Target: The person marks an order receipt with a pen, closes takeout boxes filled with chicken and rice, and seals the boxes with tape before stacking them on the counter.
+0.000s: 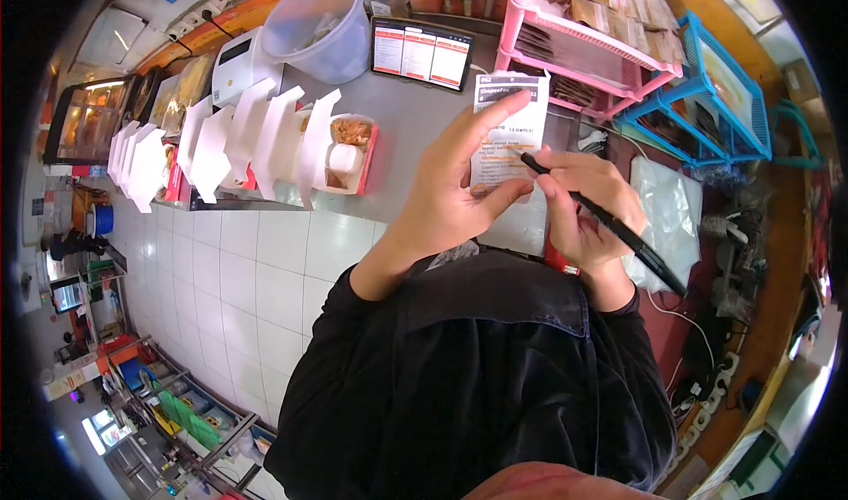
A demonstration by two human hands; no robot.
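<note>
A printed paper order slip [511, 140] lies on the grey counter, with orange strokes across some of its lines. My left hand [446, 186] is over the slip's left side, index finger stretched toward its top and thumb spread near its lower edge. Nothing is gripped between them. My right hand [601, 201] is closed around a black marker pen [643, 251], which slants from the slip down to the right. The pen's upper-left end is over the slip's right side; whether it touches the paper I cannot tell.
Several open food boxes [369, 157] line the counter at left. Behind them are a white printer [237, 67], a clear plastic tub [320, 36] and a tablet [422, 54]. Pink shelves [587, 45], a blue rack [707, 102] and clear plastic bags [667, 208] stand at right.
</note>
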